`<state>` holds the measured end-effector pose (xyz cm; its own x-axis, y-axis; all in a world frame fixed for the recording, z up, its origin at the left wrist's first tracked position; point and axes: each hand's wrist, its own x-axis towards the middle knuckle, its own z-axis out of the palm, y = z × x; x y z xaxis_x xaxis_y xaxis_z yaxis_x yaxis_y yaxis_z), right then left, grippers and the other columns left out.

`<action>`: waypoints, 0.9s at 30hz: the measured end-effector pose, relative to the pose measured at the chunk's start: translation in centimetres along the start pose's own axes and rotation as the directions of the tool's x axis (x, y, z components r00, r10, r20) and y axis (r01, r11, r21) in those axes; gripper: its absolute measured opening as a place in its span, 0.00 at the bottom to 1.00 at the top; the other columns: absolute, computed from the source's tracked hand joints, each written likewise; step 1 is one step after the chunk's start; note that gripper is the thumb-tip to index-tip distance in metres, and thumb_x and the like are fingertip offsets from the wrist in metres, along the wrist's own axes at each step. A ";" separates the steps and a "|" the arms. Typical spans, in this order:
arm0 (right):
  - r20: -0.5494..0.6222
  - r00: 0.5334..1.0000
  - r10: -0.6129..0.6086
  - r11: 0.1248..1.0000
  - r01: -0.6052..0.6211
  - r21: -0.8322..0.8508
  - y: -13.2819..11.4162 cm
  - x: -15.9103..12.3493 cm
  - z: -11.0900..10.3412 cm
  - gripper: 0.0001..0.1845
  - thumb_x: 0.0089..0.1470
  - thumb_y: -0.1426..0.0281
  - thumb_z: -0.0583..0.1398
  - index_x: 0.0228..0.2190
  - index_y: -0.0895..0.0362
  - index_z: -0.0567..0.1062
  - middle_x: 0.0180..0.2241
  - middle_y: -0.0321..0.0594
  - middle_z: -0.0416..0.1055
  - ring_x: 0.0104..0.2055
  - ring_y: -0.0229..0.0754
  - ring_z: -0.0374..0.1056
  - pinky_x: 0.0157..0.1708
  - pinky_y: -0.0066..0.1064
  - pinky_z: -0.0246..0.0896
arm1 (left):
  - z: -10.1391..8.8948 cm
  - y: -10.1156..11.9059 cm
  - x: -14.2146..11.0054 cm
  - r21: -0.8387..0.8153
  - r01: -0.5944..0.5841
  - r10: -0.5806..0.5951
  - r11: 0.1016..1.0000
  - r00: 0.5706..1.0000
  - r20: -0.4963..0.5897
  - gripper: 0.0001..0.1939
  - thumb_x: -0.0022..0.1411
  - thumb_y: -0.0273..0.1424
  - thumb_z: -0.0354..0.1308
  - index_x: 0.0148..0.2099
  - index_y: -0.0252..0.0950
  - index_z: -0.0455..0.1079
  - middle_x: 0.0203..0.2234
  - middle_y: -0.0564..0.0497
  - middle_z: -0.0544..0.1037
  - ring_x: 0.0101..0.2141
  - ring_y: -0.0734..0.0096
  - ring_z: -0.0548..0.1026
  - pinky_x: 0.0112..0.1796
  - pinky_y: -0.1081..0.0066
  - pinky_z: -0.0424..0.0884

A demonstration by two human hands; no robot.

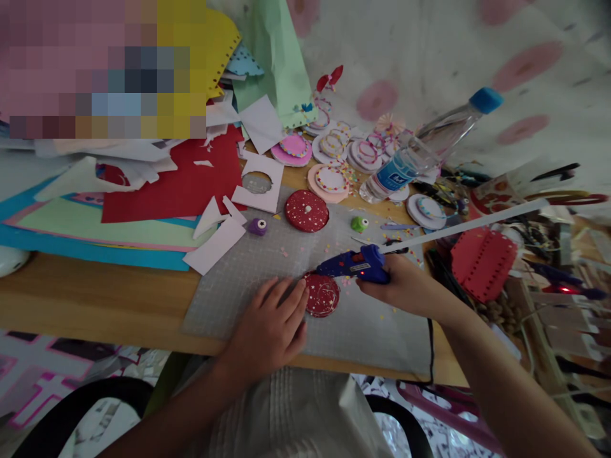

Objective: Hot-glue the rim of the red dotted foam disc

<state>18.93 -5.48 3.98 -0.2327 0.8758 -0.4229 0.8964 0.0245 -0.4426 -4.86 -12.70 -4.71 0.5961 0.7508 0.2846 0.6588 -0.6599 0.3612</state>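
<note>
My right hand (405, 283) is closed round the grip of a blue hot glue gun (356, 264). A long white glue stick (468, 224) juts from the back of the gun, and a small red light glows on its side. The nozzle is at the upper edge of a dark red, white-speckled disc (323, 298); whether it touches cannot be told. Stretched out flat, my left hand (274, 321) has its fingertips against the disc's left edge. A larger red speckled disc (307, 210) with a pale bead in its middle lies farther back on the grey cutting mat (382, 331).
Paper sheets and a red sheet (191, 178) are piled at the left. A purple punch (258, 226) and a green punch (359, 223) sit on the mat. A water bottle (405, 166) stands behind, near several beaded rings on paper discs. Tools and another glue gun (563, 285) crowd the right.
</note>
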 end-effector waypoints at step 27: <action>-0.084 0.996 -0.033 0.998 0.038 0.057 0.5 -1.0 1.3 0.10 0.48 0.64 0.55 0.21 0.56 0.69 0.17 0.31 0.58 0.21 0.34 0.53 0.20 0.26 0.49 | 0.3 -0.3 0.2 -0.059 -0.071 0.071 0.996 0.997 0.002 0.23 0.63 0.24 0.51 0.58 0.18 0.63 0.59 0.31 0.67 0.59 0.50 0.65 0.56 0.55 0.68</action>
<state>19.09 -6.94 3.19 -0.2302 0.9117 -0.3403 0.8640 0.0305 -0.5026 -4.79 -12.35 -5.05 0.6424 0.7021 0.3073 0.5867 -0.7085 0.3923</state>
